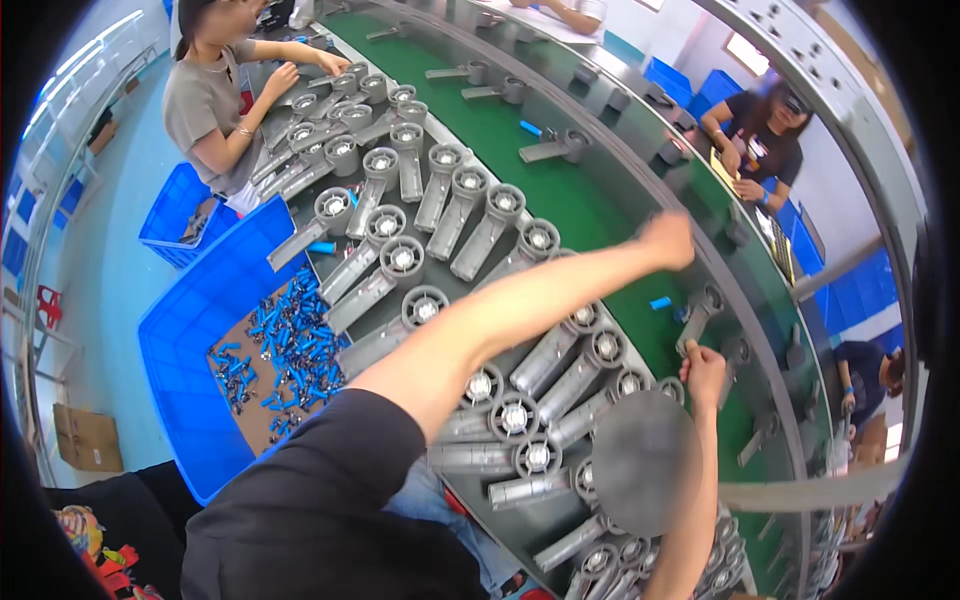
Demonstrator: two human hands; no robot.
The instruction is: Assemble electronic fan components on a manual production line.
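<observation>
Grey cast-metal parts (470, 215) lie in rows along the bench beside the green conveyor belt (520, 150). We see our left hand (668, 241) curled closed out over the belt; what it holds we cannot tell. Our right hand (703, 372) grips one grey part (697, 318) on the belt, near a small blue piece (660, 303)
</observation>
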